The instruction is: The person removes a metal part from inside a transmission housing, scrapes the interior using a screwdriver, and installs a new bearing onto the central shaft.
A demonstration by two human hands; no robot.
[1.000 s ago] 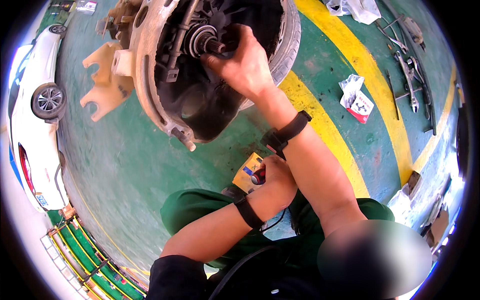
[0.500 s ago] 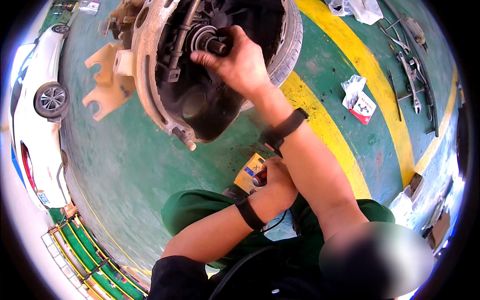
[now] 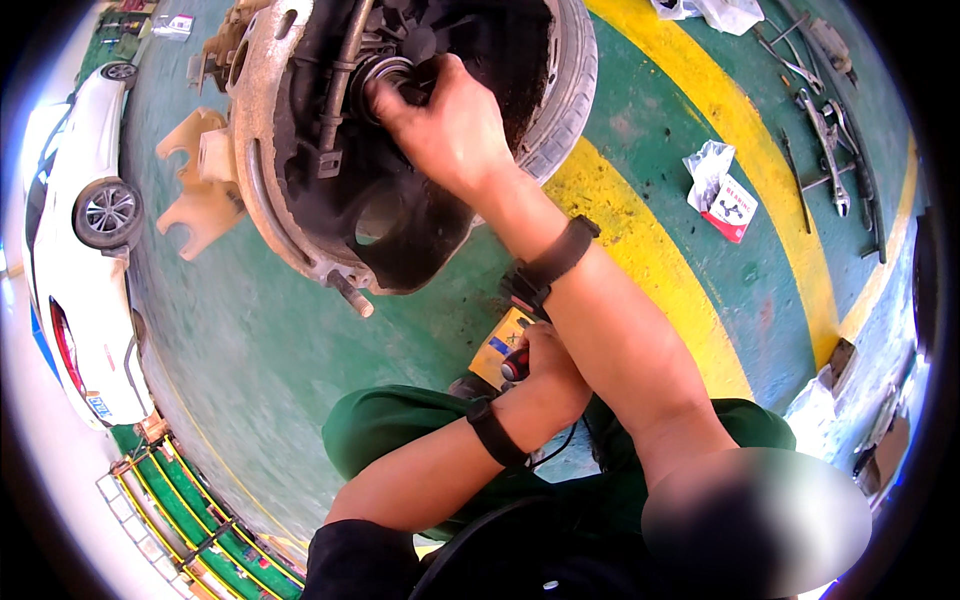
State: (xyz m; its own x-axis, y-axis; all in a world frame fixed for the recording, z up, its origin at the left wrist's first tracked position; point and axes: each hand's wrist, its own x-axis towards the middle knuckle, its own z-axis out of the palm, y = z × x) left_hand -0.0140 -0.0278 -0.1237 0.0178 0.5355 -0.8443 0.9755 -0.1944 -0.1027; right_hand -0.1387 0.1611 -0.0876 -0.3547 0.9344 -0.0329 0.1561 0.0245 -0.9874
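My right hand (image 3: pixel 448 130) reaches into a dirty metal bell housing (image 3: pixel 258 160). Its thumb and fingers close around a round bearing (image 3: pixel 384 78) on the shaft in the middle, and they hide most of that shaft. Close to my knees, my left hand (image 3: pixel 548 362) is wrapped around a red and black handle (image 3: pixel 515 365), probably a screwdriver's; the rest of the tool is hidden. Just beyond it lies a yellow box (image 3: pixel 497 345). Across the housing's dark interior runs a rod-shaped lever (image 3: pixel 345 80). A bolt (image 3: pixel 352 296) sticks out from the near rim.
A tyre (image 3: pixel 565 90) lies under the housing's right side. Tan brackets (image 3: pixel 195 205) jut out at its left. On the green floor to the right are a small white and red box (image 3: pixel 731 208) and several wrenches (image 3: pixel 828 150). A white car (image 3: pixel 85 270) stands far left.
My right hand's thumb and fingers have closed in around the bearing and now cover the shaft end. The housing sits slightly further left in the picture. My left hand keeps its grip.
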